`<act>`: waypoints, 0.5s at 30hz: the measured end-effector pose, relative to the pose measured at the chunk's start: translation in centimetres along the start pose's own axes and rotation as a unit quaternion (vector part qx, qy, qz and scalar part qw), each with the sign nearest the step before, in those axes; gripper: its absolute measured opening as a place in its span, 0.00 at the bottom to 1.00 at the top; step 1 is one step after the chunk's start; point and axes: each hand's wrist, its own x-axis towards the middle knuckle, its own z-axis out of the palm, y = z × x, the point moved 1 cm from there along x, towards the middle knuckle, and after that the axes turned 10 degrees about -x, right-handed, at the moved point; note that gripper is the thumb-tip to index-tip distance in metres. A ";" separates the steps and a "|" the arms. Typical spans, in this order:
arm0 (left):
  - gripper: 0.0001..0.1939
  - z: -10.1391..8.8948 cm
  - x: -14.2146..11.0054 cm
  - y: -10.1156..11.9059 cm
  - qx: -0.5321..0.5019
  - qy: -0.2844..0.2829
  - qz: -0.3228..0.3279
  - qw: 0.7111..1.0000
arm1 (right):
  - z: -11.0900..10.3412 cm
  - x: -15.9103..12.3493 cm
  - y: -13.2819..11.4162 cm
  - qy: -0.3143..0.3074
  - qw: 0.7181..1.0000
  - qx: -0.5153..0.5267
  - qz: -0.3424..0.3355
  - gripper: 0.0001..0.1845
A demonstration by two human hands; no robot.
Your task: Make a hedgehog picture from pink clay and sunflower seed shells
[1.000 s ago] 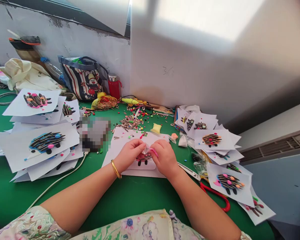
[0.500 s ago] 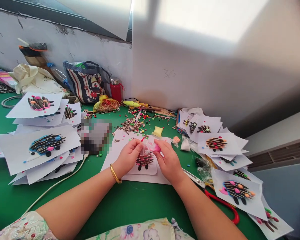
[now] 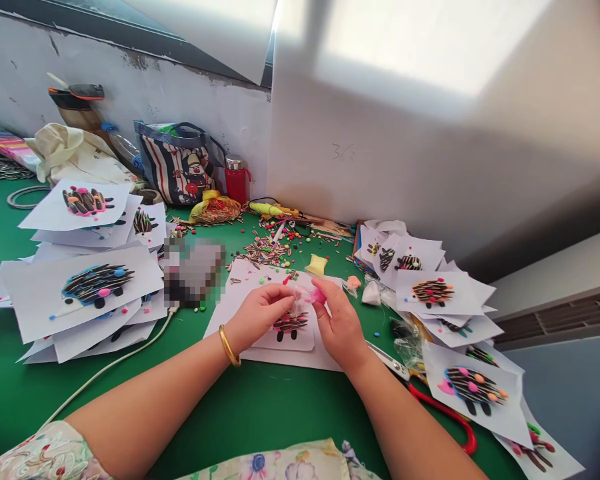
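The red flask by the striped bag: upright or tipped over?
Upright. The red flask stands on its base on the green table with its silver cap on top, beside the striped bag at the wall.

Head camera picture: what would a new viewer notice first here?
Probably the two hands, left hand and right hand, pinching a pink clay piece above a paper hedgehog at the centre. Next, stacks of hedgehog sheets on both sides of the green table, and red scissors on the right.
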 end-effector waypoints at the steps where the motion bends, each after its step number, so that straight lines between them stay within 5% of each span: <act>1: 0.14 -0.1 0.0 0.0 0.006 0.005 0.008 1.000 | 0.0 0.0 0.0 -0.002 1.000 -0.001 -0.003 0.23; 15: 0.14 -0.1 0.3 -0.4 -0.169 -0.014 -0.052 0.984 | -0.4 0.1 -0.5 -0.001 0.999 0.034 -0.003 0.21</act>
